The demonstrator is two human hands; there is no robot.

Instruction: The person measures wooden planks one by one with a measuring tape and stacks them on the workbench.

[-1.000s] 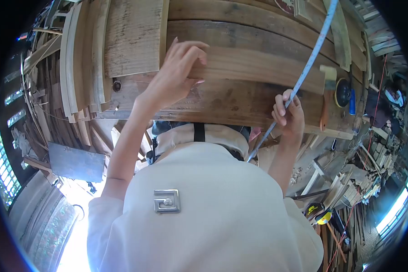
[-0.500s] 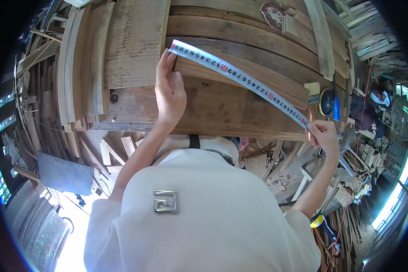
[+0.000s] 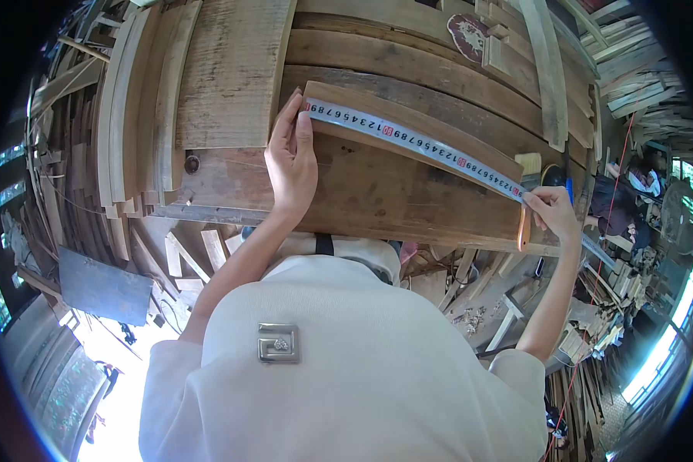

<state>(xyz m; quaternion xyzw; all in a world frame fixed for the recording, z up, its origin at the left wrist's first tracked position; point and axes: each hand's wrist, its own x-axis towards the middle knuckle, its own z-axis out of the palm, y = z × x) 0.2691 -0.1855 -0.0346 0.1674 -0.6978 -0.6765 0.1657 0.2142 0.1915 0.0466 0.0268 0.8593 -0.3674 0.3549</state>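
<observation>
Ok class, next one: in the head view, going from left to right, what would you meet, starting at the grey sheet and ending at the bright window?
Grey sheet → dark round mark → left hand → measuring tape → right hand → bright window.

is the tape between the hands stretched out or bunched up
Stretched out: the tape runs almost straight along the board from the left hand to the right hand, numbers showing.

Swung the white, flexible, black-numbered measuring tape (image 3: 412,141) from a steep slant down along the long, brown wooden board (image 3: 439,135); brought the bare left hand (image 3: 292,154) to the tape's end, the bare right hand (image 3: 553,212) farther outward.
</observation>
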